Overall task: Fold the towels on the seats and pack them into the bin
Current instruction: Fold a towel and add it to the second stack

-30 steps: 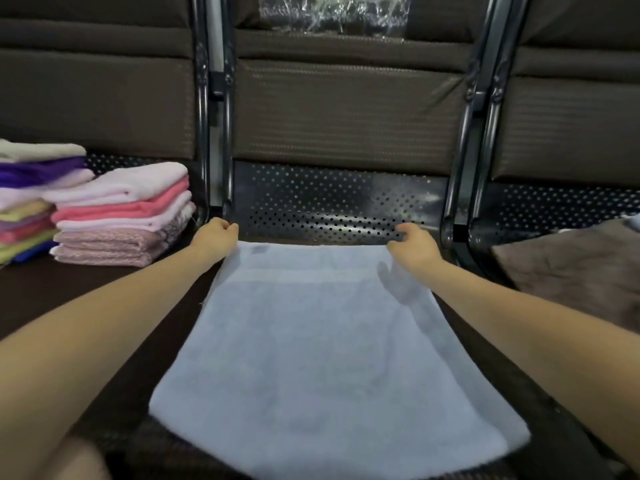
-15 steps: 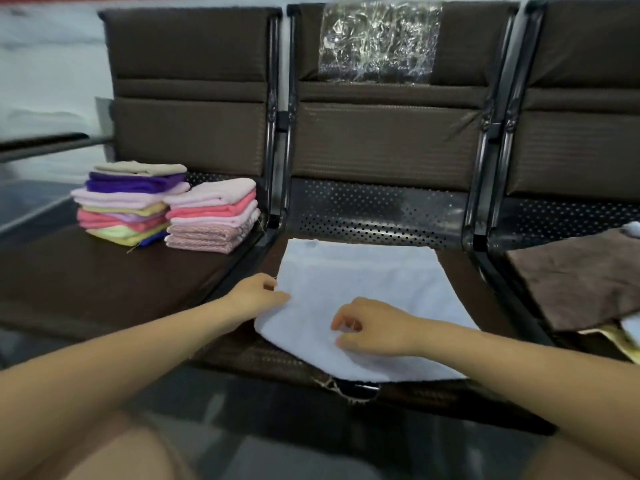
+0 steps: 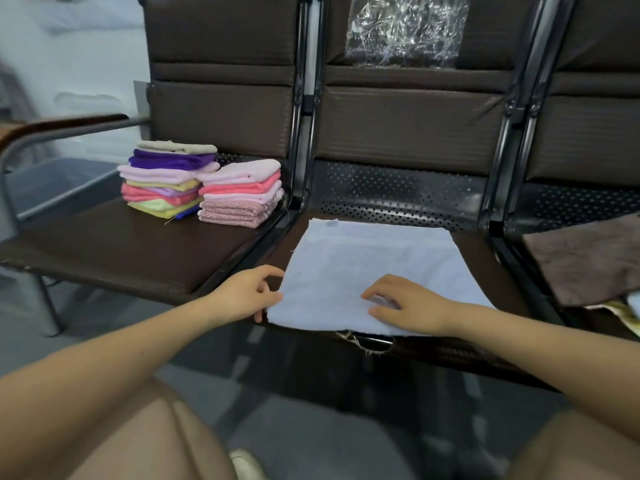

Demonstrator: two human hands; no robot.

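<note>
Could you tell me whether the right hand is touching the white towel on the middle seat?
Touching. The head view shows the right hand lying on the near part of the white towel, its curled fingers pressing into the cloth with no gap visible.

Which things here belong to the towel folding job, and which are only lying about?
Belong to the job:
- white towel, flat on the middle seat
- left hand at its left edge; right hand resting on it
- two stacks of folded towels
- brown towel, unfolded

Only lying about:
- clear plastic wrap on the middle backrest
</note>
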